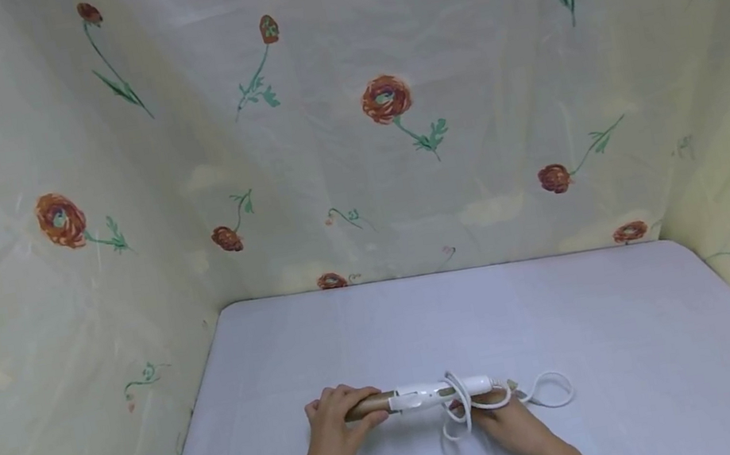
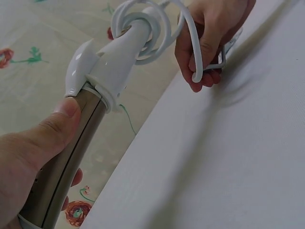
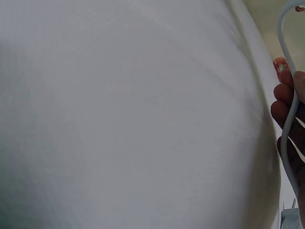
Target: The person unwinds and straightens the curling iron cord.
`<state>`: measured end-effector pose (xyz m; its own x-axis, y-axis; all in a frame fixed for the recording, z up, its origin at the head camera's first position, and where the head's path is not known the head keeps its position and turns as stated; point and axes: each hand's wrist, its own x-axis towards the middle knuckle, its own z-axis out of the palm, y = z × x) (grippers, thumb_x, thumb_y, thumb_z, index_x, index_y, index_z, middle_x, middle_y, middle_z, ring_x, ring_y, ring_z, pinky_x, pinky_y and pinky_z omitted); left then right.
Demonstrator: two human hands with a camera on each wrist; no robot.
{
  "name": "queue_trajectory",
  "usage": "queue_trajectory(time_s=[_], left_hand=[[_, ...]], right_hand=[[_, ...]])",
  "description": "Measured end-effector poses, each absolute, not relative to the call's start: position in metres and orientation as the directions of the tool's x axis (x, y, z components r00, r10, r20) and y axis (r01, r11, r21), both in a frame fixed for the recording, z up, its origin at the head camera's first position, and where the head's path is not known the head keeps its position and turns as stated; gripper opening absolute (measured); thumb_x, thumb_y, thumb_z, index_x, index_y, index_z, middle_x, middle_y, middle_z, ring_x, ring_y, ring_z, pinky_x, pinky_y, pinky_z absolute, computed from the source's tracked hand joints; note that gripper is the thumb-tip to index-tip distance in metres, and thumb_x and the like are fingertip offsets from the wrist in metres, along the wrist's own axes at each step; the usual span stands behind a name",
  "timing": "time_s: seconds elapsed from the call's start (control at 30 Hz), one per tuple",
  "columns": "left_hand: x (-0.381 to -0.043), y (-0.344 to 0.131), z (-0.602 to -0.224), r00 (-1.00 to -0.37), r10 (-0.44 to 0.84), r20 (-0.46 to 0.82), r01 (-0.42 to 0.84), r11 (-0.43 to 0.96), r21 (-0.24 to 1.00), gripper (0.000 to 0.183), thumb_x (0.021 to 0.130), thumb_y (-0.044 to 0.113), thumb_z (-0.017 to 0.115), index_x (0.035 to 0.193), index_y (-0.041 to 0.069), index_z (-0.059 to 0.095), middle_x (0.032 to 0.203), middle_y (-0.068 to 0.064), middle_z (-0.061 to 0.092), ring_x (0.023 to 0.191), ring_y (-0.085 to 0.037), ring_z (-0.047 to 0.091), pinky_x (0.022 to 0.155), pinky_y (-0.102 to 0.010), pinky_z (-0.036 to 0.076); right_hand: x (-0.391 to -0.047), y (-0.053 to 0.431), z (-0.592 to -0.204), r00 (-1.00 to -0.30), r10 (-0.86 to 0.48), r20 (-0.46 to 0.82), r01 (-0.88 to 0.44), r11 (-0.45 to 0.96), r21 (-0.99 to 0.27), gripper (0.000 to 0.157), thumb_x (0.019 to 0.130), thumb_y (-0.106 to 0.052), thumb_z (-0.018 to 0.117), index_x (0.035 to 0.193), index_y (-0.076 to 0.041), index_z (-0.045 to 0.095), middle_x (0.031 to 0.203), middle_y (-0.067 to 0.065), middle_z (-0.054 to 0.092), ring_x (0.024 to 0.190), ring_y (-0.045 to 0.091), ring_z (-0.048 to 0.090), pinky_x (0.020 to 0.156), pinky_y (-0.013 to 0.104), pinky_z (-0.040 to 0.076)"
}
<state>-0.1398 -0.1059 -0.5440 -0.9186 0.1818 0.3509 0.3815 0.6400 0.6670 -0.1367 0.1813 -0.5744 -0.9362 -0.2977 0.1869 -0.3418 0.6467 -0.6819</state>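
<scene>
A curling iron (image 1: 422,396) with a white handle (image 2: 119,62) and a gold-brown barrel (image 2: 81,138) is held sideways over the table. My left hand (image 1: 336,427) grips the barrel, its thumb close to the white lever (image 2: 78,69) and its fingers round the far side. White cord (image 2: 194,40) loops loosely about the handle. Below the handle's end, my right hand (image 1: 514,425) pinches a stretch of that cord between thumb and curled fingers, as the right wrist view also shows at its edge. Another loop of cord hangs out to the right of this hand.
The table (image 1: 613,323) has a plain white cover and rounded far corners. Flower-printed cloth (image 1: 338,151) stands as a wall behind it and on both sides. Shadows of the hands and cord fall on the cover.
</scene>
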Motion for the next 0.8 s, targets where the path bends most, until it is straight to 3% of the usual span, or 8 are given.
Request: queue_trajectory(time_s=[0.27, 0.53, 0.8], left_hand=[[-0.139, -0.104, -0.544, -0.925, 0.146, 0.352, 0.356, 0.662, 0.660, 0.034, 0.072, 0.043, 0.075, 0.104, 0.034, 0.070, 0.090, 0.015, 0.066, 0.084, -0.006, 0.047, 0.081, -0.037, 0.020], [-0.140, -0.104, -0.541, -0.913, 0.135, 0.385, 0.369, 0.678, 0.636, 0.033, 0.073, 0.045, 0.073, 0.104, 0.031, 0.070, 0.089, 0.013, 0.066, 0.083, -0.007, 0.046, 0.080, -0.037, 0.020], [-0.142, -0.105, -0.542, -0.925, 0.123, 0.359, 0.343, 0.675, 0.653, 0.034, 0.072, 0.045, 0.074, 0.104, 0.033, 0.070, 0.088, 0.014, 0.065, 0.081, -0.006, 0.045, 0.082, -0.038, 0.021]], right_hand=[[-0.121, 0.178, -0.575, -0.918, -0.321, 0.234, -0.390, 0.621, -0.680, 0.017, 0.092, -0.018, 0.061, 0.105, -0.014, 0.070, 0.105, -0.002, 0.071, 0.099, 0.015, 0.066, 0.085, 0.031, 0.051], [-0.112, 0.176, -0.571, -0.917, -0.360, 0.172, -0.355, 0.538, -0.765, 0.017, 0.095, -0.025, 0.056, 0.104, -0.016, 0.068, 0.101, -0.008, 0.066, 0.095, 0.002, 0.061, 0.080, 0.022, 0.052], [-0.103, 0.172, -0.572, -0.888, -0.380, 0.257, -0.429, 0.488, -0.760, 0.012, 0.094, -0.019, 0.059, 0.102, -0.018, 0.068, 0.097, -0.010, 0.066, 0.089, 0.000, 0.061, 0.077, 0.022, 0.052]])
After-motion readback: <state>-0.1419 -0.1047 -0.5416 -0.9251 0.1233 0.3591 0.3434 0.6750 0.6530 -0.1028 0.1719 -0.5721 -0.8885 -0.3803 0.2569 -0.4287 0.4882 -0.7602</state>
